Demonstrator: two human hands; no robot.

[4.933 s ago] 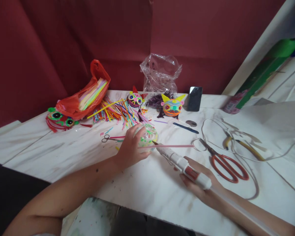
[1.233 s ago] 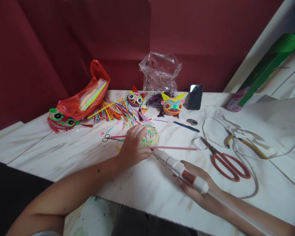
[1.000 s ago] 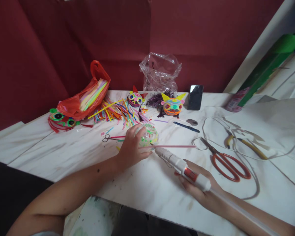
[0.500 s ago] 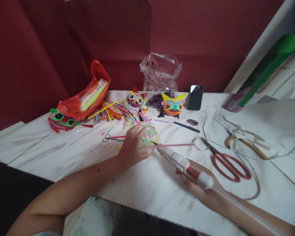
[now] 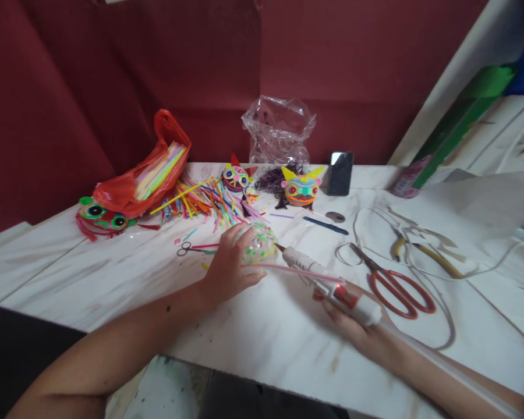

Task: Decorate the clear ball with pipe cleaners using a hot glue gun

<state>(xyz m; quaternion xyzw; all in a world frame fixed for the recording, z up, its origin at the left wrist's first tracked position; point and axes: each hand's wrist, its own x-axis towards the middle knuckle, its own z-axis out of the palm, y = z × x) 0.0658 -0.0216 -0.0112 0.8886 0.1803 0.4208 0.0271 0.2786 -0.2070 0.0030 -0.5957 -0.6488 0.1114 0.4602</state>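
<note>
Left hand (image 5: 232, 265) curled round left side | clear speckled ball (image 5: 261, 243)

strips (image 5: 160, 173) lie in a bag (image 5: 113, 195) on the left of the counter (image 5: 262, 337); the glue gun (image 5: 297, 259) is right of the ball (image 5: 259, 241), the phone (image 5: 340, 174) behind, pliers (image 5: 439, 261) farther right.

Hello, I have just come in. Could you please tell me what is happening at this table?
The left hand holds a clear round ball with coloured spots. The right hand grips a white glue gun, its tip close to the ball. Behind them sit three colourful creature heads.
</note>
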